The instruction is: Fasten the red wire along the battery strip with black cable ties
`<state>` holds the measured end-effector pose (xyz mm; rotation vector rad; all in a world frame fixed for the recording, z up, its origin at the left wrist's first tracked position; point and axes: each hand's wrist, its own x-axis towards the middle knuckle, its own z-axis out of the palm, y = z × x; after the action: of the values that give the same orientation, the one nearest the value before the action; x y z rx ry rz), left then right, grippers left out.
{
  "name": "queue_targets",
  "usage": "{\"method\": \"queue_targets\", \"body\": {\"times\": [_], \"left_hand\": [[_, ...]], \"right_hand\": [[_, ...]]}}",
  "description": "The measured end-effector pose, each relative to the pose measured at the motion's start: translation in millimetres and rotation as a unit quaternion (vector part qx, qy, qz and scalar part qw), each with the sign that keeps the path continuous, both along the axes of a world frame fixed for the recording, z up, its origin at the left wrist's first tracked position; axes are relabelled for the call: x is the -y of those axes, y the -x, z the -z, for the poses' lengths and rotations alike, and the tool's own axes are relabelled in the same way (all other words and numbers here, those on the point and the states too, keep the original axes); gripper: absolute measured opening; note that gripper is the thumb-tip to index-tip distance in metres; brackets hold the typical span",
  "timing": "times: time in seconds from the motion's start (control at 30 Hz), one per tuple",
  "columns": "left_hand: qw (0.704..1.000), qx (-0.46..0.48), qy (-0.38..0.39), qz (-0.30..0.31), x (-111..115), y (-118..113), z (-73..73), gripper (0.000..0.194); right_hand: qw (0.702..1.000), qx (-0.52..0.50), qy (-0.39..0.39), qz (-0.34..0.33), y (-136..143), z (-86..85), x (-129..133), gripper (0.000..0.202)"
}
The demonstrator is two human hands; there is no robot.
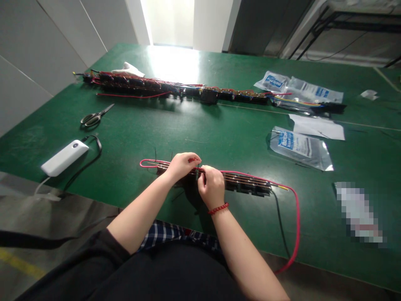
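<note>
In front of me on the green table lies a long black strip assembly with several thin wires along its top. A thick red cable runs along it, loops at the left end and hangs over the table edge at right. My left hand pinches a thin black cable tie above the middle of the strip. Close beside it, my right hand is closed with curled fingers against the wire bundle; its fingertips are partly hidden. Another black tie sticks up near the left end.
A longer wired black assembly stretches across the back. Scissors and a white power bank with a cable lie at left. Plastic bags and white paper lie at right, near a pixelated item.
</note>
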<state>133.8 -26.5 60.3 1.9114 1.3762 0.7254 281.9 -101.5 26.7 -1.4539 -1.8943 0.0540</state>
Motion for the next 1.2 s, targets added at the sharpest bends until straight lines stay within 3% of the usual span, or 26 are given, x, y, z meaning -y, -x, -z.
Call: {"method": "queue_targets", "body": {"times": [0.37,0.93,1.2], "left_hand": [[0.999,0.031,-0.036,-0.006,4.5,2.5,6.1,0.012],[0.999,-0.028,-0.018,-0.009,4.0,1.3,7.6,0.011],[0.997,-0.067,-0.046,-0.005,5.0,0.0,8.2,0.010]], "right_hand": [[0.999,0.033,0.013,-0.013,-0.7,-0.8,-2.8,0.036],[0.998,0.045,0.027,-0.022,-1.1,-2.5,-2.6,0.032],[0.998,0.048,0.030,-0.015,0.4,-4.5,-2.2,0.032]]}}
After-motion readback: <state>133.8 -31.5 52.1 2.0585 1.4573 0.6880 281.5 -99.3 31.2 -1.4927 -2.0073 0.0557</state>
